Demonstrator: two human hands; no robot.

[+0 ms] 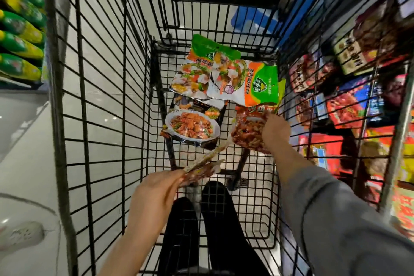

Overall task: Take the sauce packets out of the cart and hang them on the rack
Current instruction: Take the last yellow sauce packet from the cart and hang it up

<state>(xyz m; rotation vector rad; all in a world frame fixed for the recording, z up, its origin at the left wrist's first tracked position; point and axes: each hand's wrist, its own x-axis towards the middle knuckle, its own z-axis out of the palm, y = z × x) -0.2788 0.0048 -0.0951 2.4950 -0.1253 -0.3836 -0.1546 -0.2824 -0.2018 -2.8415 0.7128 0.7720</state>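
Cart [100, 119] holds four packets. Right hand [276, 130] has its grip closed on a red packet [248, 132]; left hand [156, 192] pinches brown packets [206, 163] edge-on.

Black wire cart [107, 101] holds four sauce packets lying flat on its floor; two green-and-orange packets [226, 74] overlap at 12 o'clock; a dark packet [192, 126] picturing a plated dish lies at 9 o'clock; a red packet [248, 130] lies at 3 o'clock; thin edge-on packets [201, 167] sit raised at 6 o'clock.
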